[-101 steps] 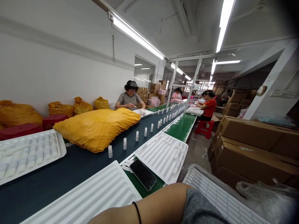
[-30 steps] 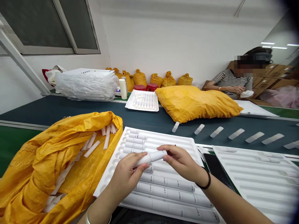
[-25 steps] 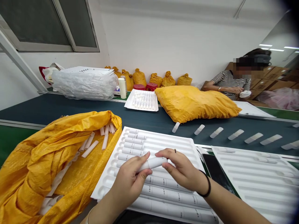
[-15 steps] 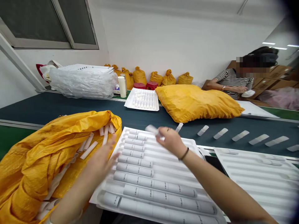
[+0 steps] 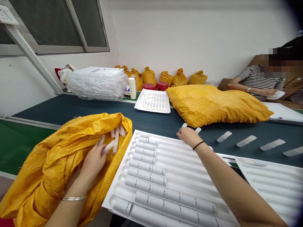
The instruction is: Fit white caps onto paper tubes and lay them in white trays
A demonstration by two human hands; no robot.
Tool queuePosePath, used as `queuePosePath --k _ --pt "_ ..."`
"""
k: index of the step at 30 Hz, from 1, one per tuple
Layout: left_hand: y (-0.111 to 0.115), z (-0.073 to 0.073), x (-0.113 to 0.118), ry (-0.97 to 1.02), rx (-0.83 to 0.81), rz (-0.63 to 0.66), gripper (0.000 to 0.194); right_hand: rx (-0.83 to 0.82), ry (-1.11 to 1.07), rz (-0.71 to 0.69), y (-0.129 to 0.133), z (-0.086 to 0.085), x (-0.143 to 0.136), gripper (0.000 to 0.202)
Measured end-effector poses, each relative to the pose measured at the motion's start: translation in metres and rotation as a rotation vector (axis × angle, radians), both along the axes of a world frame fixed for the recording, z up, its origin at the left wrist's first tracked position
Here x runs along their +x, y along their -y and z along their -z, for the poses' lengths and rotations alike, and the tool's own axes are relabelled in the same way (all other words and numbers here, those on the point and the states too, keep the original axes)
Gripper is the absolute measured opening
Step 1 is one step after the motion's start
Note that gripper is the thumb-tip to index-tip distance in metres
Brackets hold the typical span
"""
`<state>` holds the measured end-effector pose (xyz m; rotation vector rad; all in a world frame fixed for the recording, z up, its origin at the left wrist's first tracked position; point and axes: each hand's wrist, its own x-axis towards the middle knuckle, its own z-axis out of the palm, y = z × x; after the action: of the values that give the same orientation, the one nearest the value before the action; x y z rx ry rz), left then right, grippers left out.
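Note:
My left hand [image 5: 93,159] is in the mouth of a yellow woven sack [image 5: 54,151] at the left, its fingers closed on a white tube [image 5: 109,147]. More white tubes [image 5: 116,140] lie beside it in the sack. My right hand [image 5: 189,137] reaches over the far edge of a white grooved tray [image 5: 180,160], fingers closed on a translucent tube [image 5: 184,125] whose tip shows beyond them. Printed tubes [image 5: 146,166] lie in rows in the tray, mostly toward its left side and near edge.
Translucent tubes [image 5: 246,141] stand spaced along the dark belt [image 5: 90,108]. Behind are a full yellow sack [image 5: 217,104], a smaller tray of tubes [image 5: 153,101] and a plastic-wrapped stack [image 5: 97,83]. Another grooved tray [image 5: 272,173] lies right. A person in stripes [image 5: 255,77] sits across.
My left hand has gone into the sack and closed on a tube. My right hand has moved from above the tray to its far edge by the belt. The view has turned left.

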<state>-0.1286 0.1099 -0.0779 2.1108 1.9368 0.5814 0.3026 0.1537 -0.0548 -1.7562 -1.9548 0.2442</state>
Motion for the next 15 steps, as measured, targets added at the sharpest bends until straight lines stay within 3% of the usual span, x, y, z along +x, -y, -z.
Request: queuePosePath --k 3,7,9,11,13,15 --pt "0.019 -0.023 0.03 0.23 0.234 0.129 0.029 -0.12 0.068 -0.196 0.008 0.005 -0.052 0.011" --pt "0.045 -0.046 0.064 0.432 0.297 0.273 0.024 -0.17 0.116 -0.277 0.014 0.001 -0.095 0.009" --pt "0.055 -0.051 0.072 0.558 0.271 0.265 0.022 -0.14 0.114 -0.233 0.023 -0.012 -0.096 0.016" --pt "0.062 -0.053 0.08 0.844 0.193 0.202 0.022 -0.104 0.098 -0.188 0.04 -0.029 -0.091 0.024" --pt "0.068 -0.056 0.09 1.232 0.063 0.138 0.04 -0.128 -0.032 -0.23 0.064 -0.043 -0.088 0.026" --pt "0.071 -0.058 0.104 1.54 -0.07 0.118 0.067 -0.236 -0.323 -0.371 0.091 -0.051 -0.088 0.025"
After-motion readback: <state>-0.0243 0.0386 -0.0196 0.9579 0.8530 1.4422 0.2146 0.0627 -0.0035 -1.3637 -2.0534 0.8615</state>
